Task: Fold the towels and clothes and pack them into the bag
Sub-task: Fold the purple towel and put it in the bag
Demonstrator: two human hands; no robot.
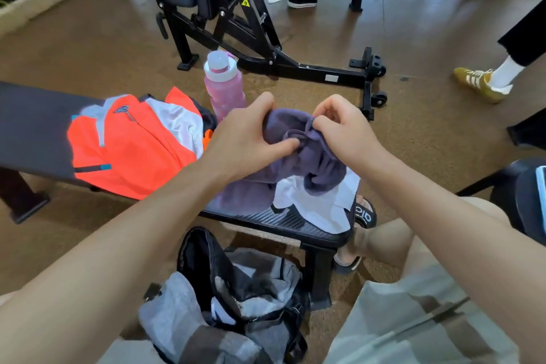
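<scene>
A purple towel (319, 168) lies bunched on the near end of a black bench (35, 124). My left hand (242, 139) and my right hand (345, 133) both pinch its upper edge and lift it slightly. Under the towel lies a white cloth (319, 207). An orange and white sports jacket (133, 145) is spread on the bench to the left. On the floor below, between my knees, stands a grey and black bag (236, 301) with its top gaping.
A pink water bottle (221, 83) stands behind the bench. A black weight machine (251, 23) fills the floor beyond. Other people's legs and shoes (484, 83) are at the right and the back. My sandalled foot (365, 213) rests beside the bench leg.
</scene>
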